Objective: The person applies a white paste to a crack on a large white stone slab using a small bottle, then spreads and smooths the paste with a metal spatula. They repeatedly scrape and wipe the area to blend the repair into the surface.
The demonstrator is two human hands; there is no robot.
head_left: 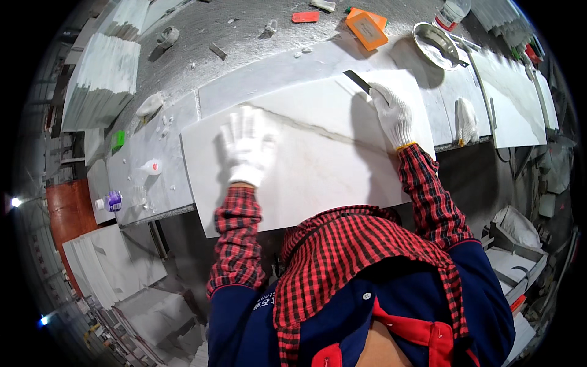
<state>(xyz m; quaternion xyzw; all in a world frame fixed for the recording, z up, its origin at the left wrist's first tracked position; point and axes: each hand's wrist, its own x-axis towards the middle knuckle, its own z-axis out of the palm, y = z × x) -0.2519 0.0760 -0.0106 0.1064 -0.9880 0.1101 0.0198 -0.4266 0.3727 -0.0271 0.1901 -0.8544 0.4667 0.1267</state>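
A large white marble slab [306, 165] with a grey-brown vein lies in front of me, its near edge reaching past the bench. My left hand [249, 147], in a white knit glove, is spread with fingers apart over the slab's left part; it looks slightly blurred. Near the slab's far right edge, my right hand [392, 115], gloved too, is closed around a thin dark scraper blade [356, 81]. The blade sticks out to the far left from between thumb and fingers. Its gripped end is hidden by the glove.
Orange boxes [367, 32] and a metal bowl [437, 48] of white material sit beyond the slab. A loose glove [467, 121] lies at right. At left are a white bottle [151, 166], a purple bottle [114, 201] and stacked tiles [101, 85]. More slabs [510, 98] stand far right.
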